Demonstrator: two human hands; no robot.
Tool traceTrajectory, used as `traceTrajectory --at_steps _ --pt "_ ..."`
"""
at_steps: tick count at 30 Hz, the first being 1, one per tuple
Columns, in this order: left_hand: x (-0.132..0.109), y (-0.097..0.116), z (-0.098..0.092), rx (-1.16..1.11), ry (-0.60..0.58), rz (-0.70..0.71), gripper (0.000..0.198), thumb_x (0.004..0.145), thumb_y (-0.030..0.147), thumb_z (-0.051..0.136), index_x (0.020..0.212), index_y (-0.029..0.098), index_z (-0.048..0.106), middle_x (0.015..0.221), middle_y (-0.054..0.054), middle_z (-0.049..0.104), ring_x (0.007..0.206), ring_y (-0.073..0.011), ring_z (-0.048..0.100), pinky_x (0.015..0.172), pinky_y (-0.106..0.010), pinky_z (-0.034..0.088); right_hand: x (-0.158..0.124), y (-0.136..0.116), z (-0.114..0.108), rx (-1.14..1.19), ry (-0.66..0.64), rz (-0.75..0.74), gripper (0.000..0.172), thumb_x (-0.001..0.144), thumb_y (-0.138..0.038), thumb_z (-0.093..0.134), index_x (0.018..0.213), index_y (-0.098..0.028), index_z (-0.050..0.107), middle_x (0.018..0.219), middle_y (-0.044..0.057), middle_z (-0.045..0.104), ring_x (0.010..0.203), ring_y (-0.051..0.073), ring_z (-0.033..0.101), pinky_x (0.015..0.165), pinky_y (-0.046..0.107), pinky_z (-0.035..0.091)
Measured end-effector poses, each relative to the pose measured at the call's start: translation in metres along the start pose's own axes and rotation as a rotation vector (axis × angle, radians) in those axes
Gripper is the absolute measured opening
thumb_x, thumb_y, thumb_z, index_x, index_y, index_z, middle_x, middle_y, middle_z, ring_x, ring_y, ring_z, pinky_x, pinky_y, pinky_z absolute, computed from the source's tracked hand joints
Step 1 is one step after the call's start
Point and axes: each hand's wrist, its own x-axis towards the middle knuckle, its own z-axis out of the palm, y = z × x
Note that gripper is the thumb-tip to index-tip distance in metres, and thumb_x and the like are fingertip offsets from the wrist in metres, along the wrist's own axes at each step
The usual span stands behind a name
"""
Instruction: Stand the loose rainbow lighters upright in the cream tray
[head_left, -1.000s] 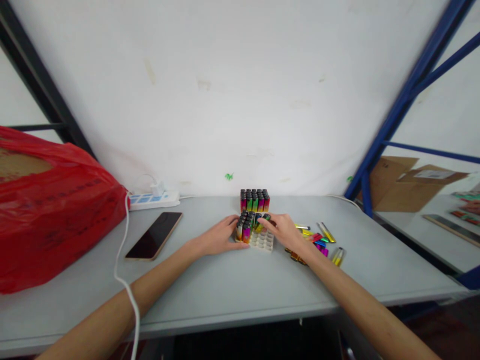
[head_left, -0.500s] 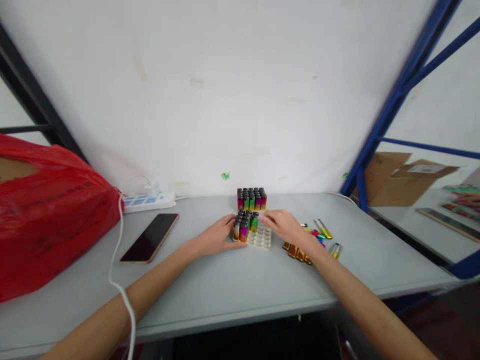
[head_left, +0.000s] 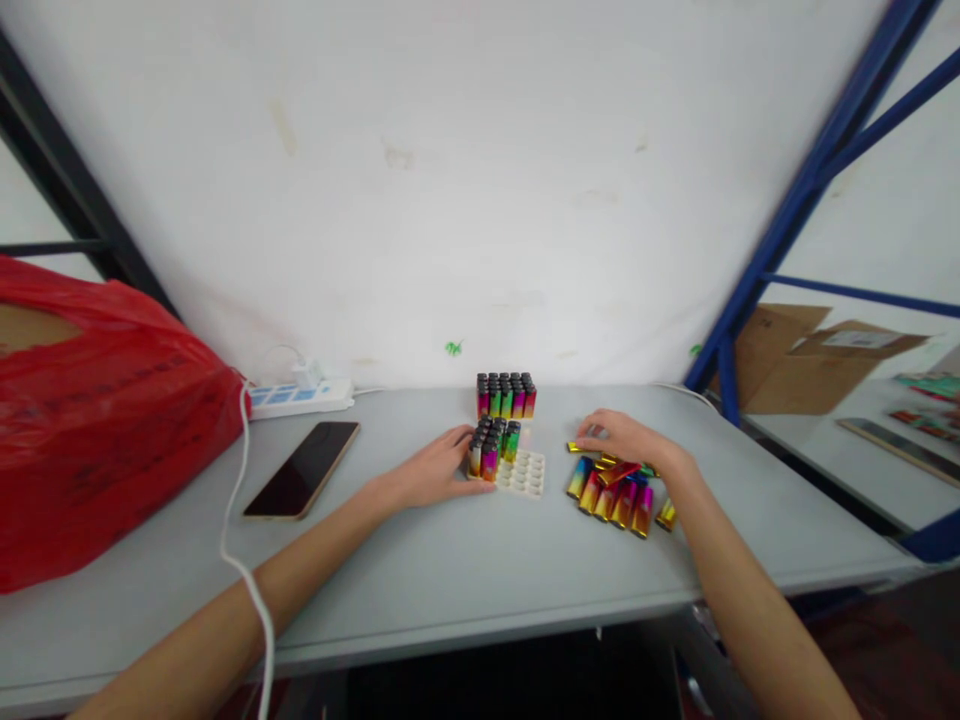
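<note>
In the head view, a white holder tray [head_left: 527, 474] with round holes lies mid-table, several upright lighters [head_left: 489, 460] with black tops filling its left part. My left hand [head_left: 439, 468] is curved around the left side of this tray, thumb along the front edge and fingers behind, holding it. To the right is a loose pile of shiny multicoloured lighters [head_left: 619, 497], lying on their sides. My right hand [head_left: 619, 437] is over the back of that pile, its fingers closed on a yellow lighter [head_left: 574, 447] whose end sticks out to the left; the rest is hidden.
A full block of upright lighters [head_left: 507, 395] stands behind the tray near the wall. On the left are a phone [head_left: 304, 470], a power strip [head_left: 300, 398], a red plastic bag [head_left: 112, 430] and a white cable [head_left: 244, 570]. Blue frame posts [head_left: 780, 230] and cardboard [head_left: 787, 360] stand right.
My right hand has moved right, from the green lighter in the tray to the loose pile, and its fingers are now on a yellow lighter. My left hand has stayed at the tray.
</note>
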Motion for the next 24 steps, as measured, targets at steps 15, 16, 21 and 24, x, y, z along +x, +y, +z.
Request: traceTrajectory --at_steps 15,16,21,24 --pt "0.000 0.002 -0.001 -0.002 -0.001 -0.008 0.079 0.089 0.078 0.068 0.140 0.017 0.064 0.151 -0.017 0.057 0.142 -0.0377 0.055 0.127 -0.047 0.041 0.015 0.003 0.018 -0.074 0.177 0.068 0.021 0.101 -0.037 0.059 0.108 -0.019 0.067 0.079 0.004 0.075 0.073 0.021 0.065 0.073 0.031 0.047" --pt "0.000 0.002 -0.001 -0.001 -0.003 -0.009 0.079 0.089 0.077 0.068 0.140 0.017 0.064 0.151 -0.017 0.057 0.142 -0.0377 0.054 0.127 -0.047 0.041 0.016 0.001 0.019 -0.052 0.216 0.062 0.022 0.101 -0.039 0.058 0.107 -0.020 0.067 0.079 0.004 0.076 0.073 0.022 0.066 0.074 0.031 0.047" --pt "-0.001 0.000 0.000 -0.012 0.011 0.001 0.077 0.088 0.076 0.069 0.140 0.019 0.064 0.149 -0.017 0.059 0.140 -0.0380 0.056 0.125 -0.048 0.043 0.024 -0.014 0.024 0.178 0.448 0.031 0.040 0.092 -0.061 0.064 0.094 -0.022 0.072 0.090 0.007 0.078 0.079 0.023 0.069 0.075 0.032 0.049" --pt "-0.001 0.000 0.000 -0.008 0.013 0.010 0.077 0.089 0.076 0.069 0.140 0.019 0.064 0.150 -0.016 0.059 0.140 -0.0376 0.056 0.125 -0.048 0.044 0.030 -0.024 0.032 0.339 0.484 0.074 0.059 0.082 -0.079 0.066 0.084 -0.020 0.070 0.072 0.003 0.069 0.065 0.019 0.058 0.064 0.031 0.045"
